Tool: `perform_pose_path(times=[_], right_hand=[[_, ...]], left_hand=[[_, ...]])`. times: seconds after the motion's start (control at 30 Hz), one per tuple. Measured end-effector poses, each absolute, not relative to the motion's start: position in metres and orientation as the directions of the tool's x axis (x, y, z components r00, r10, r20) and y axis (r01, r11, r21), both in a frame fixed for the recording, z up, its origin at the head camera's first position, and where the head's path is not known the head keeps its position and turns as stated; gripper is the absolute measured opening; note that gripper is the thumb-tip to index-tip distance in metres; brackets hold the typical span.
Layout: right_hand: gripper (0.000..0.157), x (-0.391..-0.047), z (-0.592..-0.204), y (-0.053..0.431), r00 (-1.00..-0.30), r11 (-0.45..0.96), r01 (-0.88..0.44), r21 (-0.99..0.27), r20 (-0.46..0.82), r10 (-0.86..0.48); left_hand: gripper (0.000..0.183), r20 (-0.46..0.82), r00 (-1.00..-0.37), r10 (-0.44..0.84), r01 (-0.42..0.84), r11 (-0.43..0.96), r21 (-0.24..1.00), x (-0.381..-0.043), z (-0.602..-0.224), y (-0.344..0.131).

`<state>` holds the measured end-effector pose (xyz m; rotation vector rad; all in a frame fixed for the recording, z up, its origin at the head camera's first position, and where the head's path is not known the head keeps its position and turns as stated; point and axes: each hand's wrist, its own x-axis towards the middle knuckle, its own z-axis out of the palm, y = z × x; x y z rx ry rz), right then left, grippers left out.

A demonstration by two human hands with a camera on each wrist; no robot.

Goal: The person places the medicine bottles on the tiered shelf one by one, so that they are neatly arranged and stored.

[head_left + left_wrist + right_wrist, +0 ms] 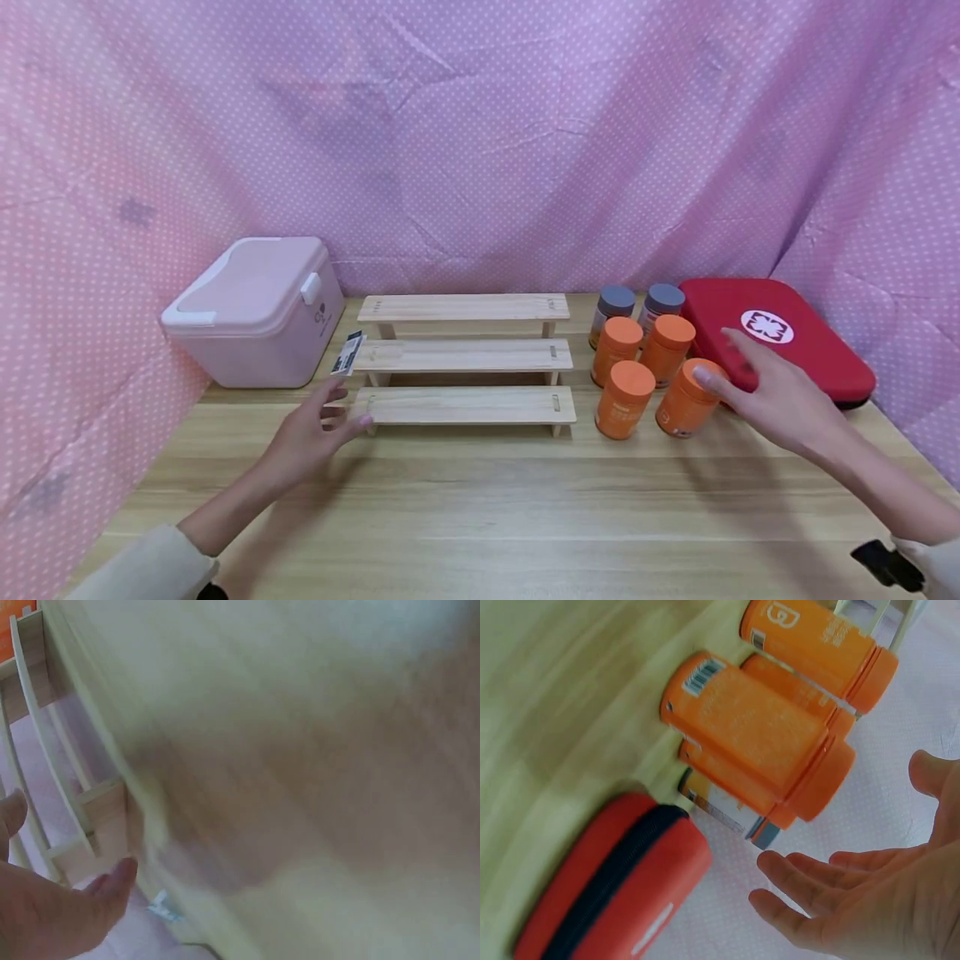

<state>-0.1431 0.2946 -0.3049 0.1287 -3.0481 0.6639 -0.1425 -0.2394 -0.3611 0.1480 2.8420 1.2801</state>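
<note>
At the left end of the wooden three-step rack, my left hand hovers with fingers loosely bent and thumb apart, holding nothing. The left wrist view shows that hand beside the rack's end. My right hand reaches over the front right orange bottle, fingers spread around air. In the right wrist view a gap separates its fingers from that bottle. Several orange-capped bottles stand together, among them the front left one. Two grey-capped bottles, including one at the left, stand behind them, partly hidden.
A pale pink lidded box stands at the back left. Next to the rack lies a small printed card or packet. A red zippered case with a white emblem lies right of the bottles. Pink dotted cloth encloses the wooden table.
</note>
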Motion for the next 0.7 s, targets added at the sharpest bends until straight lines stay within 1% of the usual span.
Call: perform_pose_path(times=[0.1,0.27,0.5,0.7], right_hand=[[0.091,-0.142,-0.31,0.294,-0.995,0.89,-0.095,-0.447,0.029,-0.093],[0.088,-0.141,-0.319,0.295,-0.994,0.871,-0.109,-0.48,0.035,-0.105],[0.079,-0.141,-0.328,0.296,-0.991,0.832,-0.137,-0.538,0.067,-0.119],[0.072,-0.142,-0.333,0.297,-0.988,0.817,-0.151,-0.557,0.107,-0.11]], left_hand=[[0.082,-0.01,-0.994,0.104,0.057,0.615,0.786,-0.143,-0.367,-0.239],[0.08,-0.017,-0.995,0.103,0.042,0.548,0.835,-0.147,-0.374,-0.241],[0.081,-0.068,-0.994,0.089,-0.014,0.51,0.86,-0.152,-0.378,-0.239],[0.073,-0.095,-0.993,0.067,-0.053,0.47,0.881,-0.153,-0.381,-0.238]])
